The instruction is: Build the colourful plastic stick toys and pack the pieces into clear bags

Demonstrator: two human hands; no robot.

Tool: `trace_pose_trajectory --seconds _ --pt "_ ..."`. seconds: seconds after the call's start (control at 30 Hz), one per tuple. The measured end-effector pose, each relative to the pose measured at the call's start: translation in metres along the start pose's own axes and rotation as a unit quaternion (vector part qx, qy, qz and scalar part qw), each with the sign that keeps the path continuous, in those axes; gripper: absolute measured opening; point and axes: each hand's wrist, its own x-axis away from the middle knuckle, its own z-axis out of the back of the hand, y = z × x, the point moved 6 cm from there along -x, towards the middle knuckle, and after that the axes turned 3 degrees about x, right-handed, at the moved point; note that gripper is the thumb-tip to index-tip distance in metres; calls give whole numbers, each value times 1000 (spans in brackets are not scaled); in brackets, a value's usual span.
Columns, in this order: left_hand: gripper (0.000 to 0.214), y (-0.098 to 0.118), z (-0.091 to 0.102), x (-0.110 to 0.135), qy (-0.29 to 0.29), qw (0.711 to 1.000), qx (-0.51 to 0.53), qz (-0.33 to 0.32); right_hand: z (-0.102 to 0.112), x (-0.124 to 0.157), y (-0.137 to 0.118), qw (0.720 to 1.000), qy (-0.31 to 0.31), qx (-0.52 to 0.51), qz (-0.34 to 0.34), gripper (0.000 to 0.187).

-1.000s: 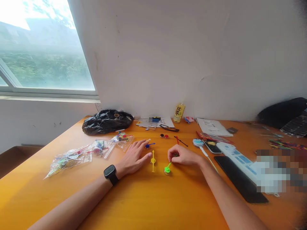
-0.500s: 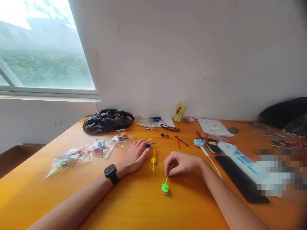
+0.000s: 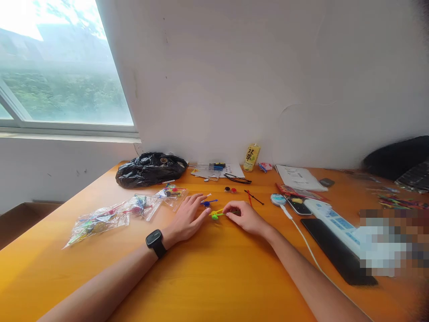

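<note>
My left hand (image 3: 187, 218) lies flat on the orange table (image 3: 208, 281), fingers spread, a black watch (image 3: 155, 243) on its wrist. Its fingertips are close to a blue plastic stick piece (image 3: 208, 203). My right hand (image 3: 241, 215) is closed in a pinch on a green stick piece with a round end (image 3: 216, 216). That green piece lies against a yellow stick piece (image 3: 217, 211), between my two hands.
Clear bags of coloured parts (image 3: 124, 212) lie to the left, a black plastic bag (image 3: 149, 169) behind them. Red and black sticks (image 3: 252, 197), a phone (image 3: 296, 206), a white power strip (image 3: 331, 222) and a black tablet (image 3: 337, 249) are on the right. A yellow drink carton (image 3: 250, 157) stands by the wall.
My right hand carried the green piece from the near table up and left to the yellow piece, which has turned from upright to slanted. My left hand stayed put.
</note>
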Motion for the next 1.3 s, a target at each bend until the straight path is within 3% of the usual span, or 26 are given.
trace_pose_trajectory --seconds 0.17,0.27,0.47,0.8,1.07,1.3 --pt "47 10 6 0 29 998 -4 -51 8 -3 6 993 101 53 4 16" --pt "49 12 5 -1 26 997 -6 -68 9 -5 8 990 127 63 1 17" --pt "49 11 4 -2 24 998 -7 -65 4 -2 -4 995 90 22 26 12" --pt "13 7 -5 -1 3 997 -18 -74 -9 2 -8 999 4 -36 -2 11" --pt "22 13 -11 1 -56 990 100 -82 5 -4 6 994 77 -68 -27 29" --pt "23 33 -7 6 -111 976 116 -145 -3 -6 8 993 69 -88 -24 33"
